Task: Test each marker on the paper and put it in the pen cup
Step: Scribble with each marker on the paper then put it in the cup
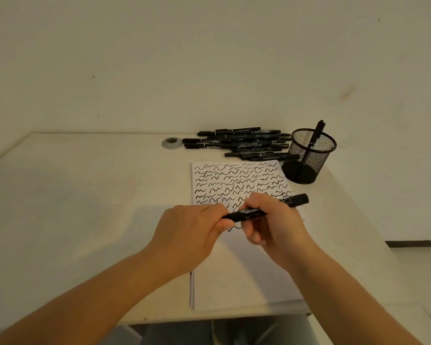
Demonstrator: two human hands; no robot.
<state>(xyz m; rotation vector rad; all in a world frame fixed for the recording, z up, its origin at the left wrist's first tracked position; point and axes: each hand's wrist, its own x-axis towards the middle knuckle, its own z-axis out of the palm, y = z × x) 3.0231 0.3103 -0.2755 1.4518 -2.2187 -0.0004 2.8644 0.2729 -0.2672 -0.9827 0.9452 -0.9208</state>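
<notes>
A black marker (pixel 253 214) is held level above the white paper (pixel 237 270). My right hand (pixel 271 222) grips its barrel in the middle. My left hand (pixel 192 232) pinches the marker's left end, so that end is hidden and I cannot tell whether a cap is on it. The upper half of the paper is covered in rows of black squiggles. A pile of black markers (pixel 241 144) lies behind the paper. The black mesh pen cup (pixel 309 155) stands at the back right with one marker (pixel 315 138) leaning in it.
A round grey cable grommet (pixel 172 143) is set in the desk left of the marker pile. The desk's front edge (pixel 209 317) runs just below the paper. A bare wall rises behind the desk. The desk's right edge passes close to the cup.
</notes>
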